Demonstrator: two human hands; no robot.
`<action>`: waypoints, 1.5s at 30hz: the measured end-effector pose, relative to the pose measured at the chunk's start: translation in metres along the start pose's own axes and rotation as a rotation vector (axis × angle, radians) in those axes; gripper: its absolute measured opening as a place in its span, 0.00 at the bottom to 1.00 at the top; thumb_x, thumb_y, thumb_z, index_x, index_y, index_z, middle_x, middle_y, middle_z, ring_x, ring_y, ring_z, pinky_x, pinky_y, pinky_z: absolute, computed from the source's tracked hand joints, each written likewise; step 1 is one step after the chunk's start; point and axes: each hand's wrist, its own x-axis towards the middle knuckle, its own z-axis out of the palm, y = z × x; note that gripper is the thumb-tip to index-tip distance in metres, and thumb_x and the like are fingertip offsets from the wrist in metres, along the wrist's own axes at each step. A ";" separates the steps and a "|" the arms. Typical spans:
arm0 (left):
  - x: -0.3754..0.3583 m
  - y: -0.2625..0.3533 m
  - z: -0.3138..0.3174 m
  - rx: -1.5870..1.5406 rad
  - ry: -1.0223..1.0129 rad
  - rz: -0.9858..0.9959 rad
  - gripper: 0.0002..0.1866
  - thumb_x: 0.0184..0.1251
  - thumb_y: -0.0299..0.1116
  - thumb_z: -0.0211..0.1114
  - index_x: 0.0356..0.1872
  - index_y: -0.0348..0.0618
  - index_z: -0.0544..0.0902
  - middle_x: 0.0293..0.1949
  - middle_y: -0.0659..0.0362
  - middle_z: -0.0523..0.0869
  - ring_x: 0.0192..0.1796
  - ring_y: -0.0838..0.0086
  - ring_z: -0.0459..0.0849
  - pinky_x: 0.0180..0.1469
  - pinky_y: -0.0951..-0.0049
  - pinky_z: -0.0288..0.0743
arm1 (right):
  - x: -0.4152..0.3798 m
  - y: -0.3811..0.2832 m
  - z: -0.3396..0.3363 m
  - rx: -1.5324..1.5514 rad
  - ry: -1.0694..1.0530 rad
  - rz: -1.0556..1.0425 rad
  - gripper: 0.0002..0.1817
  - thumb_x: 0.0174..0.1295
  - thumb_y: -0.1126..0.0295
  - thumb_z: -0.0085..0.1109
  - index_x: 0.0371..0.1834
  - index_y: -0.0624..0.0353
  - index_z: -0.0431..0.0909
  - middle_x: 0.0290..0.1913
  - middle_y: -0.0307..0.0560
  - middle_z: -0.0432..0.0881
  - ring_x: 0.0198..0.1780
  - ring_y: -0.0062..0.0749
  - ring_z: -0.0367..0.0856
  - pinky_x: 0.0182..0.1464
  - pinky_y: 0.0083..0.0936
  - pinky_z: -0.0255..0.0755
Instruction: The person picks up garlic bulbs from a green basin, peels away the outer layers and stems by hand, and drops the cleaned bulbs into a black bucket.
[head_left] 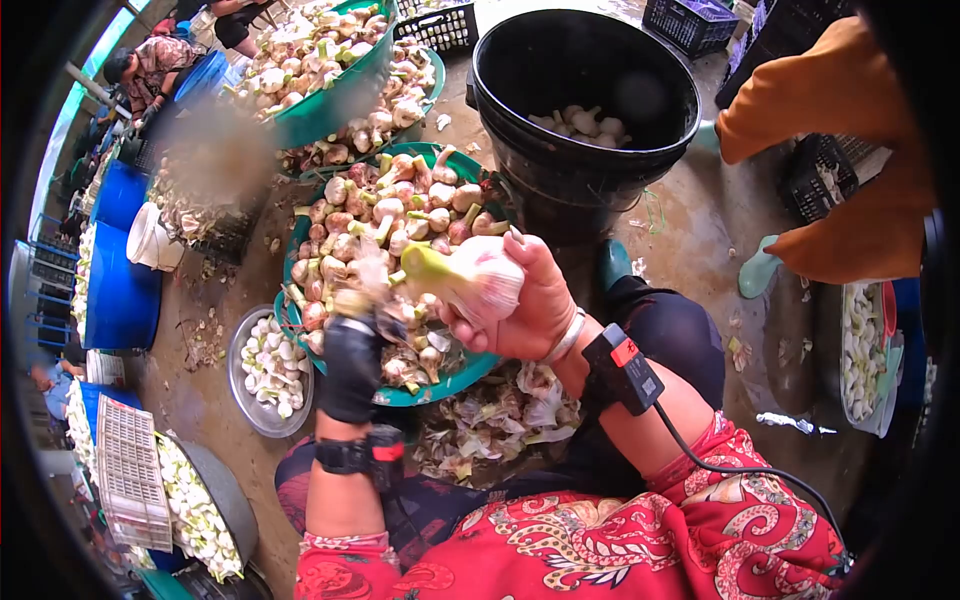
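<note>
Garlic bulb: held in the air (490,285) above the right part of the green basin, clear of the heap beneath.
Stem: thick and yellow-green (428,264); it points leftward and a little toward the basin's far edge, away from the palm.
Long axis: runs from the rounded end at the right hand out to the stem, lying mostly crosswise in front of the person.
Right hand: closed around the rounded part of the bulb (540,290), fingers above and below it; the stem is left free.
Left hand: in a black glove (350,365), left of the stem and slightly nearer the body. Its fingers are motion-blurred, so whether they are spread or gripping something cannot be told.
Nearer hand: the right is in contact with the bulb; the left is the nearer one to the free stem end.
Green basin: its near rim (430,393) lies just in front of the lap; garlic with stems (388,212) is piled inside.
Metal bowl: just beside the basin's near left edge (235,365), holding pale bulbs.
Husks: a loose pile (500,425) by the basin's near right edge.
Black bucket: beyond the basin's far right edge (560,180), with some pale bulbs at the bottom.
</note>
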 end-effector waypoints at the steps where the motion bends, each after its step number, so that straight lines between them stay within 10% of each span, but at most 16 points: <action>1: -0.008 -0.031 -0.007 0.569 -0.276 0.178 0.07 0.65 0.28 0.59 0.33 0.39 0.85 0.30 0.56 0.86 0.34 0.68 0.85 0.39 0.70 0.78 | -0.001 -0.002 0.002 -0.008 0.015 -0.034 0.37 0.56 0.38 0.55 0.57 0.59 0.72 0.44 0.59 0.82 0.40 0.45 0.84 0.37 0.32 0.80; 6: -0.021 0.033 0.046 0.115 -0.076 -0.306 0.15 0.58 0.28 0.68 0.48 0.36 0.82 0.40 0.57 0.87 0.40 0.78 0.83 0.45 0.75 0.78 | 0.002 0.001 -0.016 -0.105 0.163 -0.212 0.31 0.61 0.53 0.57 0.65 0.56 0.68 0.54 0.58 0.78 0.49 0.51 0.82 0.49 0.35 0.78; 9: -0.008 0.061 0.035 -0.276 0.052 -0.154 0.14 0.61 0.23 0.65 0.49 0.36 0.81 0.42 0.56 0.86 0.45 0.77 0.83 0.48 0.75 0.79 | 0.005 0.008 -0.003 -0.174 0.228 -0.188 0.31 0.60 0.54 0.58 0.64 0.58 0.68 0.56 0.55 0.78 0.51 0.50 0.81 0.52 0.37 0.77; 15: -0.011 0.051 0.023 -0.194 0.043 -0.092 0.19 0.61 0.21 0.65 0.54 0.35 0.79 0.44 0.58 0.86 0.44 0.77 0.83 0.49 0.75 0.79 | 0.013 0.016 0.003 -0.312 0.204 -0.129 0.26 0.60 0.58 0.60 0.60 0.56 0.69 0.48 0.45 0.78 0.44 0.33 0.80 0.49 0.37 0.77; 18: -0.013 0.056 0.031 -0.136 0.040 -0.128 0.16 0.63 0.23 0.63 0.53 0.35 0.80 0.44 0.59 0.86 0.44 0.77 0.84 0.48 0.76 0.79 | 0.014 0.022 0.022 -0.463 0.380 -0.200 0.13 0.61 0.60 0.60 0.42 0.54 0.73 0.30 0.33 0.72 0.30 0.17 0.71 0.35 0.22 0.72; 22: -0.014 0.044 0.023 0.147 0.103 0.027 0.11 0.64 0.22 0.60 0.47 0.35 0.81 0.37 0.59 0.86 0.38 0.77 0.84 0.43 0.76 0.78 | 0.015 0.022 0.010 -0.447 0.275 -0.145 0.11 0.61 0.62 0.59 0.41 0.54 0.73 0.29 0.34 0.71 0.28 0.19 0.70 0.34 0.22 0.72; 28: -0.021 0.042 0.014 0.102 -0.007 0.071 0.08 0.65 0.25 0.58 0.40 0.32 0.82 0.34 0.57 0.85 0.35 0.76 0.84 0.39 0.76 0.78 | 0.010 0.003 -0.003 -0.464 0.079 0.098 0.39 0.44 0.65 0.60 0.63 0.72 0.65 0.52 0.58 0.79 0.49 0.46 0.81 0.53 0.40 0.76; 38: -0.022 0.027 -0.005 0.226 0.217 0.236 0.10 0.70 0.24 0.55 0.46 0.31 0.81 0.41 0.55 0.86 0.38 0.69 0.85 0.45 0.72 0.77 | 0.003 0.001 -0.002 -0.213 -0.137 0.184 0.42 0.39 0.70 0.58 0.64 0.73 0.63 0.55 0.58 0.77 0.53 0.43 0.79 0.61 0.36 0.69; 39: -0.020 0.013 -0.018 -0.506 0.306 -0.092 0.13 0.71 0.28 0.55 0.52 0.31 0.79 0.44 0.55 0.86 0.44 0.69 0.85 0.50 0.72 0.78 | 0.001 0.001 -0.001 -0.217 -0.107 0.240 0.41 0.39 0.70 0.58 0.64 0.73 0.63 0.55 0.58 0.77 0.53 0.42 0.79 0.61 0.35 0.70; 41: -0.012 0.043 -0.032 -0.752 0.310 -0.169 0.16 0.73 0.32 0.54 0.54 0.32 0.77 0.48 0.51 0.84 0.50 0.69 0.84 0.55 0.71 0.77 | -0.002 0.004 0.001 -0.133 -0.203 0.330 0.39 0.41 0.71 0.61 0.63 0.72 0.64 0.53 0.54 0.78 0.53 0.38 0.79 0.59 0.31 0.70; 43: -0.012 0.037 -0.034 -0.344 0.170 -0.043 0.17 0.70 0.35 0.58 0.53 0.35 0.79 0.48 0.51 0.85 0.51 0.67 0.84 0.55 0.68 0.79 | -0.007 0.003 -0.005 -0.290 -0.119 0.226 0.39 0.41 0.74 0.62 0.62 0.71 0.64 0.53 0.52 0.78 0.54 0.36 0.78 0.60 0.30 0.69; 45: -0.025 0.028 -0.026 0.721 -0.348 -0.014 0.17 0.64 0.32 0.62 0.52 0.36 0.81 0.44 0.53 0.86 0.49 0.68 0.85 0.50 0.70 0.78 | -0.010 -0.007 -0.007 -0.367 -0.023 0.085 0.37 0.42 0.75 0.63 0.62 0.67 0.65 0.51 0.49 0.79 0.53 0.33 0.79 0.59 0.28 0.70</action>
